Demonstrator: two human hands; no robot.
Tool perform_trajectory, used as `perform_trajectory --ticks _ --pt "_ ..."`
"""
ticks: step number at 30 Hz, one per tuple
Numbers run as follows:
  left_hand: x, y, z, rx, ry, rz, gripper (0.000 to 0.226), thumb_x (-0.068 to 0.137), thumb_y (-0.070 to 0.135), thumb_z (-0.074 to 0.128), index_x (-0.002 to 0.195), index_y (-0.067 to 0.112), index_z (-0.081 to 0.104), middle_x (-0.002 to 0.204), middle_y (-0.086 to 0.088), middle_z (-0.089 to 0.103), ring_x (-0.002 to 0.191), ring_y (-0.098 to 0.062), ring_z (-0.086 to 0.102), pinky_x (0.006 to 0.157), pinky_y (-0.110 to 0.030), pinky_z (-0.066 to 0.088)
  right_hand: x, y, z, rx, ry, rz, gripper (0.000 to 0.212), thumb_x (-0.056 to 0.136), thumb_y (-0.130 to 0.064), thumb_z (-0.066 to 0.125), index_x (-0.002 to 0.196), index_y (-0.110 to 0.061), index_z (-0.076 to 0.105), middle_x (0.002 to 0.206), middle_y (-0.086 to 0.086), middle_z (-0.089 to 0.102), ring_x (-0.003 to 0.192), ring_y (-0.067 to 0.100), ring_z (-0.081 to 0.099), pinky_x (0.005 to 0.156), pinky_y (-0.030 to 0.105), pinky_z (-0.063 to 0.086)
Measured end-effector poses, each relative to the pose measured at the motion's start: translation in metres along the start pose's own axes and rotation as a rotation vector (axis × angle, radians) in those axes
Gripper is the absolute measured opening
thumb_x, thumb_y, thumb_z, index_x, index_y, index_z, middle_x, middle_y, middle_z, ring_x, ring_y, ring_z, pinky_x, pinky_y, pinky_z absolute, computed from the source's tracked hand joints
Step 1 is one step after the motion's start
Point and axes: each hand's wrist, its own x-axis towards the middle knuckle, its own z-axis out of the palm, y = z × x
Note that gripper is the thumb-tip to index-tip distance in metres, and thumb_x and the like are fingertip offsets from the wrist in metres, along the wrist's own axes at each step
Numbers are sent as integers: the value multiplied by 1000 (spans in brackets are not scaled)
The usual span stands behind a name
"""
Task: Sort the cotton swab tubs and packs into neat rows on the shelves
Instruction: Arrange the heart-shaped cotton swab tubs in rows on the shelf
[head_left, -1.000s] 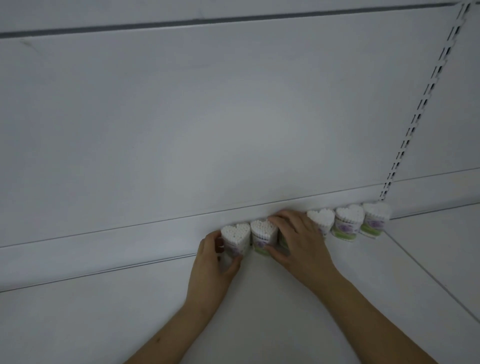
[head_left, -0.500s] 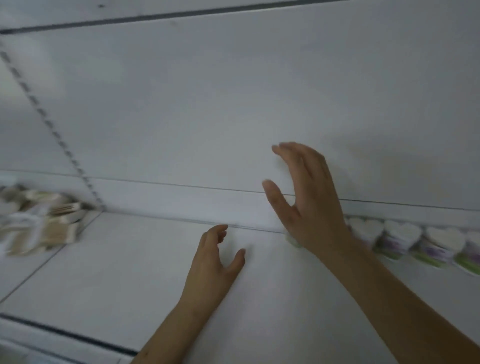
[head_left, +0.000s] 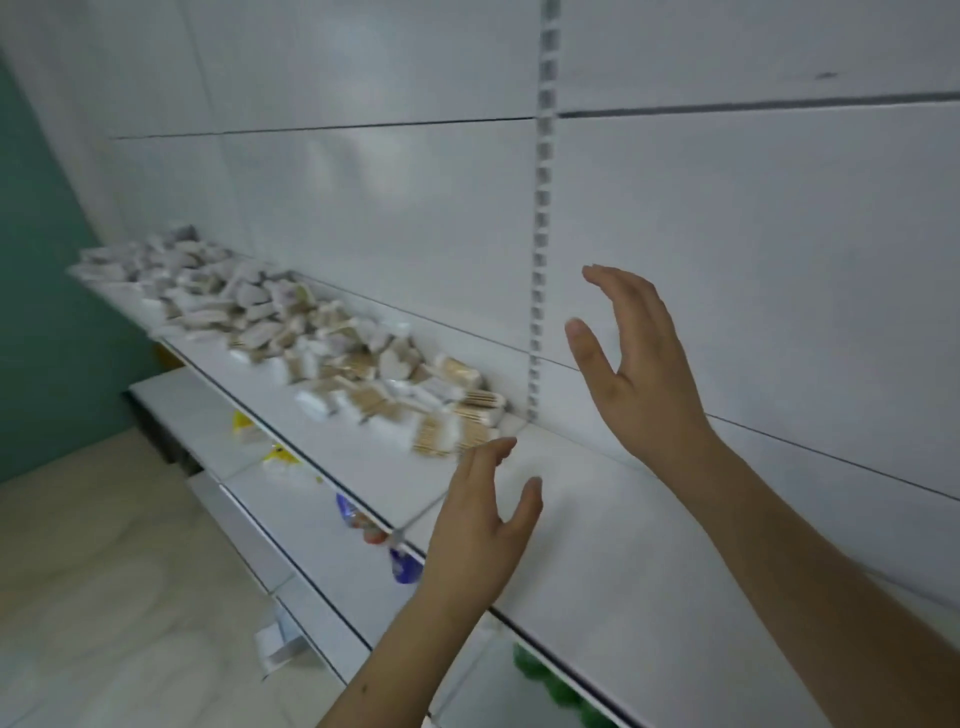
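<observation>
With both hands empty and spread, the left hand (head_left: 480, 525) low over the shelf (head_left: 613, 545) and the right hand (head_left: 641, 374) raised, they seem poised to reach the blurred heap of cotton swab packs (head_left: 332, 353) lying unsorted farther left.

two hands (head_left: 483, 525); one heap of swab packs (head_left: 332, 358), uncountable.

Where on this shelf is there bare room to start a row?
Bare shelf lies right of the slotted upright, under both empty hands. Left of it, the jumbled pile of swab packs crowds the back, with a bare front strip.
</observation>
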Motion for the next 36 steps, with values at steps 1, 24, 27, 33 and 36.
perform_trajectory --ticks 1,24,27,33,36 --pt "8 -16 -16 -5 24 -4 45 96 42 57 138 30 47 130 18 51 123 3 47 104 -22 41 11 -10 23 24 -3 1 53 101 -50 38 144 -20 42 146 -5 43 135 9 39 108 24 32" --pt "181 -243 -164 63 159 -175 43 95 33 62 136 30 48 129 17 46 125 -2 44 99 -18 36 138 34 330 -343 -593 -15 59 96 -52 50 144 -20 41 138 0 49 122 21 51 92 36 44" --pt "221 -259 -167 108 149 -153 45 95 34 63 136 28 48 132 13 47 126 -4 43 99 -15 33 148 57 346 -512 -666 -27 58 93 -62 47 137 -25 46 128 -4 55 114 19 55 85 35 48" --pt "290 -295 -157 232 133 -48 57 89 34 71 139 24 46 134 8 48 127 -8 40 105 -27 35 152 76 372 -577 -818 -34 79 80 -80 45 142 -30 37 131 -4 50 111 18 54 85 34 48" --pt "307 -312 -146 315 70 -14 56 90 44 67 139 25 48 137 7 52 137 -15 38 113 -41 32 150 77 383 -600 -893 -33 91 80 -79 48 151 -28 25 149 1 37 126 21 49 97 36 46"
